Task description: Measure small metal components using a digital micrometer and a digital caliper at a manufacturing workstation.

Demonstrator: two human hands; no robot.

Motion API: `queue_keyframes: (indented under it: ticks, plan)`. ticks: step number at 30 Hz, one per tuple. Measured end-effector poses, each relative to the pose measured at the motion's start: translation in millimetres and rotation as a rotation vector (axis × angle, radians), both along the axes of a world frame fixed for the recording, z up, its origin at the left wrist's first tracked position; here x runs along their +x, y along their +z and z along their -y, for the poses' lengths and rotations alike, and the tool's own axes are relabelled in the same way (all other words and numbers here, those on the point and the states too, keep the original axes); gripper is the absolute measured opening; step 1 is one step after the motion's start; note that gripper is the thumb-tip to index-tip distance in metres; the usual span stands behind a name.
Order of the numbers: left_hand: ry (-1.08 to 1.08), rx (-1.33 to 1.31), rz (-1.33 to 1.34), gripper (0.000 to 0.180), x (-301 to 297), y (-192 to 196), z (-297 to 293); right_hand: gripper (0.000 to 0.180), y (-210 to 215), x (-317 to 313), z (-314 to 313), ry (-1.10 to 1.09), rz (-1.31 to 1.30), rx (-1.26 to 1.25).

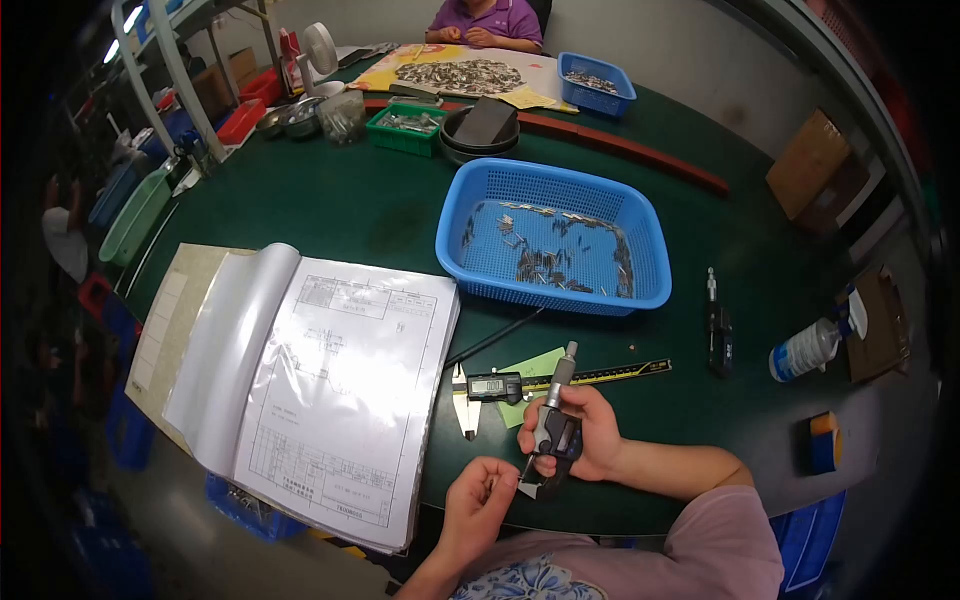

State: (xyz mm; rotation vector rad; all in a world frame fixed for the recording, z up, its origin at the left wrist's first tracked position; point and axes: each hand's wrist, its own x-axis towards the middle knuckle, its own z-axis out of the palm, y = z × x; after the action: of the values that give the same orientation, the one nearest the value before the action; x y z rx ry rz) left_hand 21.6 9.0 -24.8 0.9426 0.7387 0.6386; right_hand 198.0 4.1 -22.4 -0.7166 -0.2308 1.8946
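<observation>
A: Where do we have the digital micrometer [562,432]?

B: Above the near edge of the green table [380,200], tilted, its thimble pointing up and away from us. Our right hand [592,428] is curled firmly round it.

A: And our left hand [480,505]?

B: Its thumb and fingers are drawn into a pinch beside the measuring gap. Whether they grip a part, we cannot tell; it is too small.

A: How do we measure well, then?

B: We should probably seat any part square between the faces, turn the thimble gently, and steady both wrists before reading.

A: And around us?

B: The digital caliper [490,387] lies just beyond, partly over a green paper [545,363]; farther off, the blue basket [550,292] holds small metal pieces [540,268]. To our left, the open binder [340,400] shows a drawing, handy for checking readings.
</observation>
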Motion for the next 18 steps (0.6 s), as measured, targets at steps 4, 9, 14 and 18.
queue_keyframes:
  ticks: [4,9,14,18]
  plan:
    - [0.004,-0.005,0.013,0.008,1,0,-1,0.046,1,0,-1,0.000,0.005,0.003]
    - [-0.001,0.010,-0.016,0.009,1,0,-2,0.046,2,0,-2,0.001,0.006,-0.001]
    - [0.001,0.019,-0.011,0.008,-3,-1,3,0.046,0,-3,3,0.003,0.006,0.007]
    - [0.003,0.020,-0.001,0.008,-6,0,8,0.046,1,-7,8,-0.006,0.010,-0.001]
